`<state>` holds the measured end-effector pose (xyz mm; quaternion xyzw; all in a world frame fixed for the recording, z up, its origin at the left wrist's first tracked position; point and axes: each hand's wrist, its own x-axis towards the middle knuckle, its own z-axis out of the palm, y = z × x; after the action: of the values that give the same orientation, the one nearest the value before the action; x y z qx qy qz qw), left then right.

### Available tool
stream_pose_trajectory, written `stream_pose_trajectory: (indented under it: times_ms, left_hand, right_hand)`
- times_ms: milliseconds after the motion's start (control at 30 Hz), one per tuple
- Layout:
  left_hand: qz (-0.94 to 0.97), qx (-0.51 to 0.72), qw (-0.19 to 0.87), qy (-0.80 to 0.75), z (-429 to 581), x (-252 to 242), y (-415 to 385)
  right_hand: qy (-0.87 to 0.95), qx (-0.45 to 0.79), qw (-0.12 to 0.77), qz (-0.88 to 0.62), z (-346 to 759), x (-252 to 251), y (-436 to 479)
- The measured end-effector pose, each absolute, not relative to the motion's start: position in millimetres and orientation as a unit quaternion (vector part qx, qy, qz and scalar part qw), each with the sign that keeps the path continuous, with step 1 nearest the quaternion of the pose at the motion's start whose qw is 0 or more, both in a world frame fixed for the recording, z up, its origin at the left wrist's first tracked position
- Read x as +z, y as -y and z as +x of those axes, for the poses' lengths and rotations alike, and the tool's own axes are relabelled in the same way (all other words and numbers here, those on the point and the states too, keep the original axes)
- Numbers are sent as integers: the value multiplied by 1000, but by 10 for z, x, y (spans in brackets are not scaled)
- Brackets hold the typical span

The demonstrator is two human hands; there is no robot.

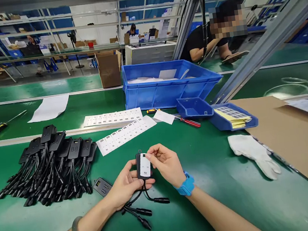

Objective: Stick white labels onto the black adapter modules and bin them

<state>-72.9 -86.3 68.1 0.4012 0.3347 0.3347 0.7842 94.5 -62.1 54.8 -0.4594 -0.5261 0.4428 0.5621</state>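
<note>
Above the green bench, my left hand (125, 185) is closed around a small black controller box (138, 163) with black plug cables (144, 211) hanging below it. A white label (145, 166) with small print lies over the box's front face. The thumb and fingers of my right hand (166, 164) pinch the label's upper right corner. Partly behind my left forearm, a second black controller (102, 186) with a small display lies on the bench. Two white label sheets (126, 135) lie just beyond my hands.
A heap of black controllers (59, 154) with cables sits left. Behind stand a large blue bin (154, 94), a small blue tray (194, 107) and another tray (217, 121) with yellow-backed sheets. A white glove (254, 155), cardboard (296, 142) and a red screwdriver (191, 122) lie right. One person (198, 43) sits beyond.
</note>
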Motion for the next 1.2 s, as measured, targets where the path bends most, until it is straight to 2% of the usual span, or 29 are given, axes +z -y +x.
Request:
stream_pose_trajectory:
  times_ms: [267,1200]
  left_hand:
    - [400,325,792,-328,-720,667,850]
    - [448,313,765,-341,-683,667,884]
  right_hand:
    - [547,440,537,-469,930,534,663]
    - [562,368,541,-506,927,481,701]
